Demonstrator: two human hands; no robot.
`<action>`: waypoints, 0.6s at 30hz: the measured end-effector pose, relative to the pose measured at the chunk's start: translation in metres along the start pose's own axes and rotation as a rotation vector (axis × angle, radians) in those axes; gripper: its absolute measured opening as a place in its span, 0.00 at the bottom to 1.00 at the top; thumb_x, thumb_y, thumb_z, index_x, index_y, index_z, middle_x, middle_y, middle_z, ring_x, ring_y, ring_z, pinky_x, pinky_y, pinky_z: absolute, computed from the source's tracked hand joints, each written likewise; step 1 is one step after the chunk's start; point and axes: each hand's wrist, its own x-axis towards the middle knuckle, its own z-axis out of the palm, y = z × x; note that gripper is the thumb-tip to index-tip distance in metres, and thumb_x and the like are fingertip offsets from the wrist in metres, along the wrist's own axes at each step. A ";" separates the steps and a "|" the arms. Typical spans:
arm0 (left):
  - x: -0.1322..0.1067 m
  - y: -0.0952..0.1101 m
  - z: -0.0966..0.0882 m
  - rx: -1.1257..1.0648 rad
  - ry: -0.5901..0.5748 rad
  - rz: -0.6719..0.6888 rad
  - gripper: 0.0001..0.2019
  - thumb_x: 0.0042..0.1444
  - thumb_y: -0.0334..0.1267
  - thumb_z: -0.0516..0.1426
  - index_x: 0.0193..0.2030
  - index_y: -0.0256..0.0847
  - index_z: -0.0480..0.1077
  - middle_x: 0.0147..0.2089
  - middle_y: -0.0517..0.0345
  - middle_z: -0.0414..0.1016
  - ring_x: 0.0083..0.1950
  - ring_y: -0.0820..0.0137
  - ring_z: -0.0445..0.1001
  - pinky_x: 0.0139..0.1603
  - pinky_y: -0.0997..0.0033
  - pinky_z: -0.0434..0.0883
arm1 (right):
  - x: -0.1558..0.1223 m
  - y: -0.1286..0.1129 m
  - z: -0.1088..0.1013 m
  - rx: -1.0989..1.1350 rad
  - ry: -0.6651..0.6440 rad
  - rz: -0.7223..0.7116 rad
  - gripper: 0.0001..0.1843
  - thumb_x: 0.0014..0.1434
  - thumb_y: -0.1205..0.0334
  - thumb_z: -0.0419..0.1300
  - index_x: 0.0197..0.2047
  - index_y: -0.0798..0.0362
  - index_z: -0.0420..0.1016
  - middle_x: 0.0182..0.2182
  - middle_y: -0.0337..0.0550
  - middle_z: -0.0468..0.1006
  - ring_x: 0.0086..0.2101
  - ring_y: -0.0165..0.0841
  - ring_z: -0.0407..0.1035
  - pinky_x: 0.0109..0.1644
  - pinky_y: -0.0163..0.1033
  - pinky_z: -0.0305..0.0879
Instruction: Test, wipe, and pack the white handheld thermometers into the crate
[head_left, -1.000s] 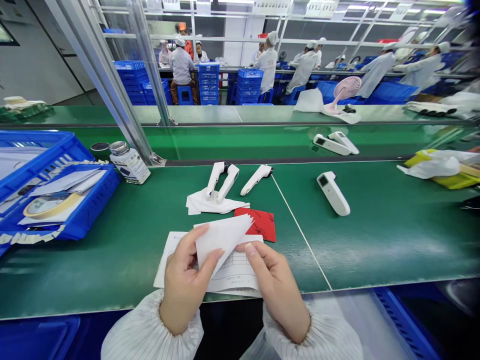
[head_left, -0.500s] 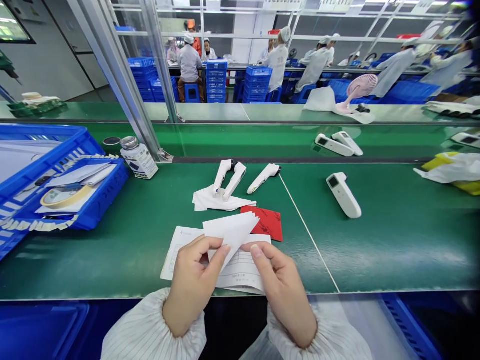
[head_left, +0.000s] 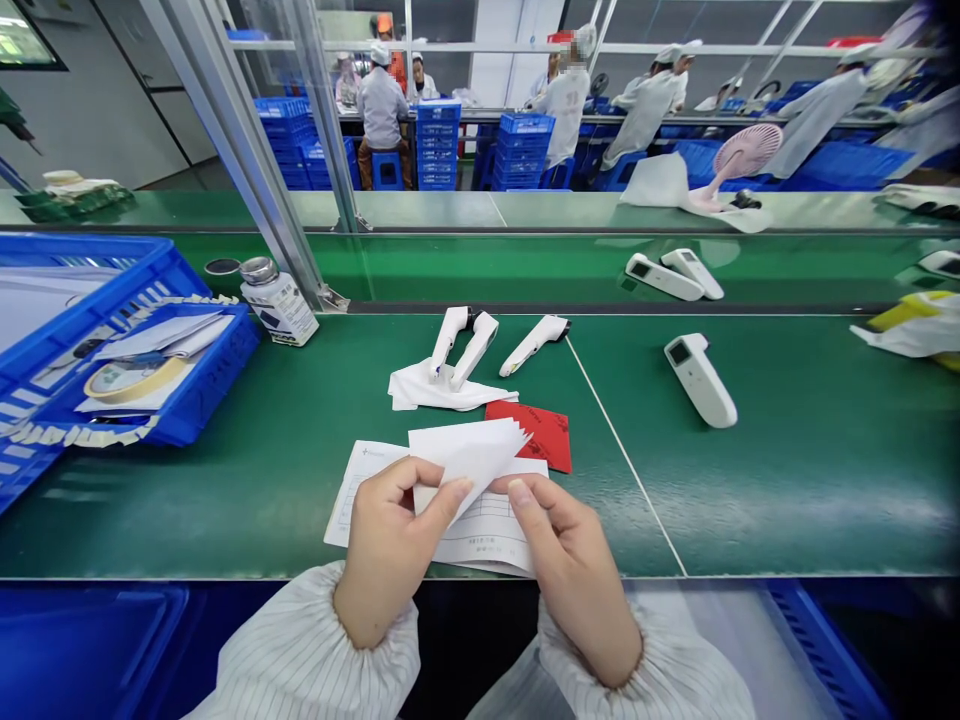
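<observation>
At the bottom of the frame, the person's left hand [head_left: 386, 555] and right hand [head_left: 574, 580] reach out of gathered, striped white cuffs [head_left: 322, 640]. Between them they hold a folded white paper sheet [head_left: 469, 455] just above a printed form [head_left: 491, 535], which lies on the green bench [head_left: 225, 510]. The left fingers [head_left: 397, 490] are pinched closed on the sheet's lower left side, and the right fingers [head_left: 536, 500] are closed on its lower right side. The sheet's long axis slants toward the upper right, with its pointed end nearer the right hand and aimed at a red card [head_left: 534, 437] just beyond the form.

Farther up the bench, a white cloth [head_left: 420, 392] carries two white handheld devices [head_left: 454, 345]. A third device [head_left: 534, 345] lies just to their right, and a fourth [head_left: 701, 380] sits well off toward the right. At the left of the frame, a blue crate [head_left: 217, 385] holds papers and a roll of tape [head_left: 135, 378], near a bottle [head_left: 279, 308]. At the top of the frame, workers [head_left: 382, 110] in white sit among stacked blue crates [head_left: 436, 145].
</observation>
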 end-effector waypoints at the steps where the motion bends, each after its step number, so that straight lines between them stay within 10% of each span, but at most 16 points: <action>1: 0.000 0.000 0.000 0.000 0.002 -0.005 0.14 0.48 0.47 0.62 0.23 0.39 0.69 0.20 0.65 0.63 0.23 0.76 0.58 0.23 0.76 0.58 | 0.000 0.000 0.000 -0.004 0.001 -0.001 0.17 0.61 0.47 0.56 0.34 0.52 0.76 0.28 0.39 0.79 0.30 0.32 0.69 0.34 0.34 0.64; 8: 0.000 0.003 0.000 -0.039 -0.050 -0.021 0.15 0.49 0.47 0.62 0.22 0.39 0.67 0.20 0.65 0.63 0.23 0.76 0.59 0.23 0.77 0.59 | 0.003 -0.002 -0.001 0.017 -0.011 0.038 0.17 0.60 0.47 0.56 0.33 0.52 0.76 0.29 0.40 0.78 0.30 0.34 0.68 0.33 0.35 0.64; 18: -0.005 0.002 0.003 0.085 -0.004 0.333 0.13 0.51 0.37 0.63 0.21 0.39 0.65 0.19 0.68 0.62 0.20 0.79 0.56 0.21 0.78 0.56 | 0.011 -0.013 -0.007 0.055 -0.071 0.103 0.22 0.59 0.44 0.56 0.25 0.54 0.70 0.21 0.37 0.68 0.23 0.27 0.59 0.25 0.32 0.57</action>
